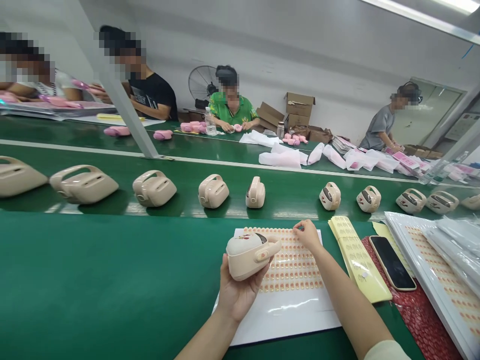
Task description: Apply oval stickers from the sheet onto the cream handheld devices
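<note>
Smooth green matting (112,280) is spread over the near worktop. In the curled fingers of the left hand (238,295), a rounded cream plastic appliance (243,260) with a looped handle and a whitish, red-marked top is gripped from below and held raised over the left part of a glossy white sheet (288,317). At that sheet's upper edge, the fingertips of the right hand (308,236) are bent close together; whether anything is pinched between them cannot be told at this size.

Across the sheet's upper part, rows of small orange-and-cream stickers (300,265) are laid out. To its right are placed a folded pale yellow label strip (362,267), a black-screened phone (392,262) in a light case, red bubble wrap (423,320) and a stack of white sticker sheets (431,270). Farther out, similar cream appliances (154,189) are lined up along a green belt (292,187). Beyond it, glossy pink devices (117,131) and translucent white pouches (283,157) are scattered over a far bench, and a pink piece is handled by a co-worker in a green shirt (238,111). Behind, brown cardboard boxes (300,104) are stacked near a round fan (200,82).
</note>
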Motion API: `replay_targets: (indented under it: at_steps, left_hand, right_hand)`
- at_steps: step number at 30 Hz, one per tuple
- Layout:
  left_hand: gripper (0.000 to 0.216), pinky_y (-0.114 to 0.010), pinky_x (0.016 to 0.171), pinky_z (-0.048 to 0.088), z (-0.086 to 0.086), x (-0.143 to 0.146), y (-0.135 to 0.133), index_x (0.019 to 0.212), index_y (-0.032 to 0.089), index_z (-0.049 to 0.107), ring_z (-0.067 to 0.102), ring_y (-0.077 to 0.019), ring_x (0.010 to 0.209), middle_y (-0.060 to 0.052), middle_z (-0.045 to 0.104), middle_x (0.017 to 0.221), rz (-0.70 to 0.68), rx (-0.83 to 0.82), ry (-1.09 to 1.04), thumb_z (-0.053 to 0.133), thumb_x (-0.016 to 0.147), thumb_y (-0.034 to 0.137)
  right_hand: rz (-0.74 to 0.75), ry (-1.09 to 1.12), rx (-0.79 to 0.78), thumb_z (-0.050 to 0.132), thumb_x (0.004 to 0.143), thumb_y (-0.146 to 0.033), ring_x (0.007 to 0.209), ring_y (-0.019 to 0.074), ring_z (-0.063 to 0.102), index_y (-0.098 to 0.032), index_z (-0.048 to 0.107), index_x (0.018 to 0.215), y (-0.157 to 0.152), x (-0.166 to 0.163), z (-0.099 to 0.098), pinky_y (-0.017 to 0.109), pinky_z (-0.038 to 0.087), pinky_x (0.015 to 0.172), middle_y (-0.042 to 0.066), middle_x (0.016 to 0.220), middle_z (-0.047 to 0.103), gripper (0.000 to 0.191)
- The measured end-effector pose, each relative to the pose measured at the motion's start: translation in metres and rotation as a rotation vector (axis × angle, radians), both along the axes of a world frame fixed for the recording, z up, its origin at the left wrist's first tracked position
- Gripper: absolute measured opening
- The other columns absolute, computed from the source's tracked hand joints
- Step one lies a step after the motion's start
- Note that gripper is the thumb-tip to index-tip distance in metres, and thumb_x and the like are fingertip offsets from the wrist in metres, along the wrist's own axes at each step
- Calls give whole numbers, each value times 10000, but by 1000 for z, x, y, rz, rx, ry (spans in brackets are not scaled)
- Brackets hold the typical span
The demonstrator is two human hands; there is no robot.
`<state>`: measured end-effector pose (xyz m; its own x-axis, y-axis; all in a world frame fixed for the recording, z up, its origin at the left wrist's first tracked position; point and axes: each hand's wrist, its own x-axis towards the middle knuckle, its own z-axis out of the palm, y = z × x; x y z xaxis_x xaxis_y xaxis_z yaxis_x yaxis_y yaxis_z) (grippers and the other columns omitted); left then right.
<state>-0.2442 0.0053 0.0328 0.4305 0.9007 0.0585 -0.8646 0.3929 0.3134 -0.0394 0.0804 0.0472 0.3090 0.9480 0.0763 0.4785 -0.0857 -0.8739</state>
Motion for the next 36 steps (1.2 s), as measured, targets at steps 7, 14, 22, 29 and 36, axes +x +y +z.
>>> replay_targets:
  at_steps: [7, 14, 22, 29, 36]
  left_hand:
    - [705, -429, 888, 453, 20, 5, -5, 1178, 284, 496, 493, -325, 1135, -61, 583, 1181, 303, -37, 666, 790, 538, 283]
    - [699, -453, 996, 311, 4, 2, -4, 1090, 306, 572, 392, -342, 1225, -79, 515, 1255, 496, 574, 1118, 795, 458, 107]
    - [720, -529, 914, 384, -1, -6, -2, 1299, 375, 244, 301, -320, 1284, -110, 270, 1419, 513, 1162, 1357, 573, 730, 82]
    - [708, -523, 911, 392, 1, -5, -2, 1300, 371, 220, 315, -323, 1274, -126, 284, 1381, 552, 1204, 1345, 571, 743, 111]
    - [730, -499, 897, 416, -3, -4, -5, 1285, 354, 256, 346, -331, 1255, -135, 298, 1370, 525, 1104, 1338, 643, 694, 172]
  right_hand:
    - [196, 206, -10, 609, 644, -357, 739, 172, 581, -185, 614, 634, -37, -14, 52, 299, 448, 665, 32, 774, 639, 172]
    - [424, 222, -17, 687, 602, -224, 946, 200, 541, -210, 653, 602, -74, -36, 83, 343, 417, 782, 30, 897, 573, 37]
    - [440, 64, -36, 658, 650, -97, 937, 173, 518, -215, 652, 594, -78, -42, 82, 371, 385, 890, 17, 876, 514, 131]
    - [462, 63, 63, 643, 653, -55, 893, 170, 513, -207, 633, 602, -81, -46, 78, 372, 409, 864, 11, 834, 490, 161]
    - [440, 98, 109, 633, 655, -53, 805, 148, 524, -193, 590, 592, -81, -48, 72, 320, 446, 772, -3, 793, 489, 160]
